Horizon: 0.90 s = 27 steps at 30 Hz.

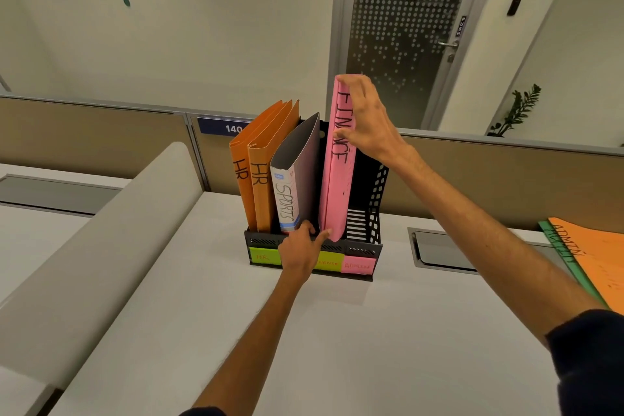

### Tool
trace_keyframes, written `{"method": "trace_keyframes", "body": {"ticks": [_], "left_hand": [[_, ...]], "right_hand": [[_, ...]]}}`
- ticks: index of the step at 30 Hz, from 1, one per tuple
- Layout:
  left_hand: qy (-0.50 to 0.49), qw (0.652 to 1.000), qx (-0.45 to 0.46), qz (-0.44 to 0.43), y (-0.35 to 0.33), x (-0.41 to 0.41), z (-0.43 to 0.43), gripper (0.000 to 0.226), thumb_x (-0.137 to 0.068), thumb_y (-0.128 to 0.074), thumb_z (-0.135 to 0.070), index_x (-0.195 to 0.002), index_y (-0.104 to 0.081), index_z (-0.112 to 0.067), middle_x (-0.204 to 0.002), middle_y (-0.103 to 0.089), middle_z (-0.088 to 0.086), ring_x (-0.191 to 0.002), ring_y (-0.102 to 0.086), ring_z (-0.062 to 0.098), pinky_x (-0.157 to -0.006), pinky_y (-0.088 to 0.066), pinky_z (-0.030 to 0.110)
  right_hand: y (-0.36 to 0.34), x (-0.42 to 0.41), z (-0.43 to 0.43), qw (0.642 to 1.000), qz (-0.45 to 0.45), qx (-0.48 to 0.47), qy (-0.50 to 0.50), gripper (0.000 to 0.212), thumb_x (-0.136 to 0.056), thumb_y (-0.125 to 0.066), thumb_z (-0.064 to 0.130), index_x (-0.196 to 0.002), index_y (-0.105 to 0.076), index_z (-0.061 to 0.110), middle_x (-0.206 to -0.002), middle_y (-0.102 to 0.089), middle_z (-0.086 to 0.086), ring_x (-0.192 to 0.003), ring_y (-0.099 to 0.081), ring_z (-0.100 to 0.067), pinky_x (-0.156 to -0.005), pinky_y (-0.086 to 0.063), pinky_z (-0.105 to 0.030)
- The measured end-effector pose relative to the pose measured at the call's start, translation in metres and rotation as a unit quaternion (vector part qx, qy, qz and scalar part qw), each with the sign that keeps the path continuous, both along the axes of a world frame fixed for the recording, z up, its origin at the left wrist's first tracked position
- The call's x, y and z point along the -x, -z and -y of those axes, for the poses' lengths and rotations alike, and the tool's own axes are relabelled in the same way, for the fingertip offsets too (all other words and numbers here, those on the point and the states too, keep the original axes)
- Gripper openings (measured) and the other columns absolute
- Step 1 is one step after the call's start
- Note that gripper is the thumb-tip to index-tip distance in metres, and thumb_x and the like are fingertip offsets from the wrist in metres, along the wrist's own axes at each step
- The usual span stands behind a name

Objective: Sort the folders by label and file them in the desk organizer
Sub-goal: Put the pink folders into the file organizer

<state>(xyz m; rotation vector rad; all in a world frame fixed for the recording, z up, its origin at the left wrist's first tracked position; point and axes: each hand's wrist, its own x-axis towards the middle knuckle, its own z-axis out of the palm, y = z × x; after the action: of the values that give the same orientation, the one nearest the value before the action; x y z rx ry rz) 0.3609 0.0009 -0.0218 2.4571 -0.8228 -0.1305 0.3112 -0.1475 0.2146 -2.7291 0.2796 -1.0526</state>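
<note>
A black mesh desk organizer [366, 248] stands on the white desk, with sticky labels along its front. Two orange HR folders [260, 179] lean in its left slot. A dark SPORTS folder [297, 176] stands in the second slot. A pink FINANCE folder [337, 186] stands upright in the third slot. My right hand [366, 120] grips the pink folder's upper spine. My left hand [304, 248] rests at the organizer's front, its fingers touching the bottom of the pink folder and the SPORTS folder. The rightmost slot, above a pink ADMIN label [358, 266], holds nothing.
An orange ADMIN folder [594, 260] lies on a green folder [553, 246] at the desk's right edge. A grey cable hatch [439, 253] sits in the desk right of the organizer. A padded divider [111, 230] runs along the left. Partition panels stand behind.
</note>
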Motion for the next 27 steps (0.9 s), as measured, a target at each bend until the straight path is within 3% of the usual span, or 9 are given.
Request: {"method": "trace_keyframes", "body": {"ticks": [8,13,18,22,27], "left_hand": [[0.009,1.000,0.002,0.008,0.005,0.000,-0.001,0.068,-0.077,-0.049,-0.078,-0.111,-0.056,-0.020,-0.094,-0.068,0.002,-0.085,-0.065,0.019,-0.067,-0.049,0.030],[-0.019,1.000,-0.001,0.021,0.005,-0.001,0.006,0.054,-0.082,-0.052,-0.071,-0.098,-0.058,-0.019,-0.090,-0.068,0.002,-0.076,-0.058,0.015,-0.062,-0.044,0.027],[-0.045,0.999,-0.004,0.009,0.003,-0.007,0.013,0.048,-0.086,-0.055,-0.063,-0.095,-0.062,-0.017,-0.093,-0.070,0.007,-0.087,-0.066,0.026,-0.071,-0.051,0.036],[-0.040,0.999,0.005,0.015,0.006,-0.005,0.016,0.046,-0.091,-0.052,-0.058,-0.112,-0.057,-0.018,-0.110,-0.068,0.011,-0.100,-0.065,0.031,-0.078,-0.052,0.042],[-0.037,0.999,0.004,0.023,0.008,-0.004,0.017,0.040,-0.095,-0.048,-0.054,-0.115,-0.057,-0.020,-0.110,-0.069,0.009,-0.099,-0.066,0.030,-0.079,-0.053,0.041]], "right_hand": [[-0.001,0.003,0.003,1.000,0.001,-0.003,-0.013,0.092,-0.068,-0.086,0.013,-0.144,-0.034,0.006,-0.142,-0.037,-0.012,-0.131,-0.039,-0.024,-0.110,-0.041,-0.037],[0.001,0.003,0.005,1.000,0.004,-0.010,-0.007,0.093,-0.068,-0.086,0.016,-0.144,-0.034,0.006,-0.143,-0.037,-0.012,-0.130,-0.040,-0.024,-0.110,-0.041,-0.036],[0.016,0.008,0.009,0.999,0.017,0.028,-0.001,0.075,-0.074,-0.074,-0.002,-0.140,-0.040,0.007,-0.135,-0.038,-0.013,-0.113,-0.049,-0.019,-0.091,-0.055,-0.032],[0.023,0.014,0.025,0.999,0.024,-0.023,0.038,0.080,-0.075,-0.078,0.015,-0.144,-0.036,0.014,-0.139,-0.036,-0.008,-0.128,-0.040,-0.020,-0.109,-0.042,-0.034],[0.038,0.007,0.013,0.995,-0.089,-0.025,-0.030,0.084,-0.077,-0.079,0.028,-0.146,-0.032,0.031,-0.150,-0.027,-0.006,-0.139,-0.033,-0.024,-0.105,-0.043,-0.041]]}}
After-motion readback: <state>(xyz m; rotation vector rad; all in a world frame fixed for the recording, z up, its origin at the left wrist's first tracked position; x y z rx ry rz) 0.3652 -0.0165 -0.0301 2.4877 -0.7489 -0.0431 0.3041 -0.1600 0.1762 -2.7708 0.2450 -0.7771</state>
